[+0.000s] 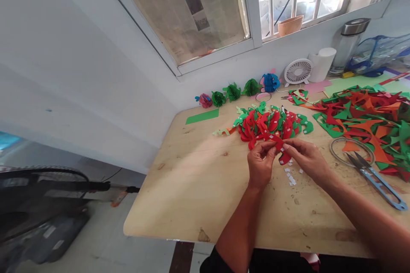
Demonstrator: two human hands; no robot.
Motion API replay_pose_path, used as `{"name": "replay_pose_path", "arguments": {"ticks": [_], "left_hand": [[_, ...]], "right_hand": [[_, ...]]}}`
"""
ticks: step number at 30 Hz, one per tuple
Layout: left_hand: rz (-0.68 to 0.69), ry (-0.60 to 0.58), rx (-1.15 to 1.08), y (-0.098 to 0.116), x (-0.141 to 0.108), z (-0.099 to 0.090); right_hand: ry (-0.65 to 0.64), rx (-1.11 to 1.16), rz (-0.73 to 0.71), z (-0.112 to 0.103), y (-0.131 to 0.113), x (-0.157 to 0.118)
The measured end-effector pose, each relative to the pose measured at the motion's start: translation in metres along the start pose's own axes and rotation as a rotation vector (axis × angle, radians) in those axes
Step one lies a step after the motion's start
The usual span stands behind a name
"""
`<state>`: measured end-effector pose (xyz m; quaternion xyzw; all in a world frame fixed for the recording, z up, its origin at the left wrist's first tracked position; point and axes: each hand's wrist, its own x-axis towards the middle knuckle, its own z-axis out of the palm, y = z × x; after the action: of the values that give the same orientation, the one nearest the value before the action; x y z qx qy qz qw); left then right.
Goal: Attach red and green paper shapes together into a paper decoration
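Observation:
A red cutout piece (283, 159) with small white squares on it is held between my two hands. My left hand (262, 163) pinches its left side between thumb and fingers. On the right side, my right hand (303, 156) has its fingertips closed on the same piece. Just beyond my hands lies a pile of red and green cutouts (261, 123), many bearing white squares. Several small white paper squares (291, 177) lie on the wooden table (198, 187) below the held piece.
Blue-handled snips (381, 185) and a metal ring (333, 149) lie at the right, beside a heap of red, green and orange scraps (368, 115). Folded paper figures (232, 92), a small white fan (297, 71) and a glass bottle (347, 47) stand along the wall.

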<state>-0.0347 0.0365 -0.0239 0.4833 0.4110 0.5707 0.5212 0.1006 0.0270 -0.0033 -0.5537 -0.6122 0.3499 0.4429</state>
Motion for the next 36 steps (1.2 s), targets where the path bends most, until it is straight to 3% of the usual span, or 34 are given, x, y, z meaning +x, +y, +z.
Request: {"name": "replay_pose_path", "arguments": {"ticks": [13, 22, 27, 32, 36], "left_hand": [[-0.035, -0.078, -0.04, 0.001, -0.002, 0.003], [-0.03, -0.103, -0.044, 0.001, -0.004, 0.002], [-0.033, -0.051, -0.109, 0.002, -0.002, 0.003], [-0.062, -0.01, -0.218, 0.011, 0.0, 0.005], [-0.085, -0.027, -0.277, 0.016, 0.001, 0.0]], "right_hand": [[-0.05, 0.339, 0.123, -0.002, -0.006, 0.0], [-0.037, 0.281, 0.119, -0.005, -0.014, -0.001], [-0.041, 0.212, 0.11, -0.006, -0.016, -0.003], [-0.12, 0.174, 0.123, -0.002, -0.011, -0.004], [-0.167, 0.296, 0.191, 0.001, -0.006, -0.004]]}}
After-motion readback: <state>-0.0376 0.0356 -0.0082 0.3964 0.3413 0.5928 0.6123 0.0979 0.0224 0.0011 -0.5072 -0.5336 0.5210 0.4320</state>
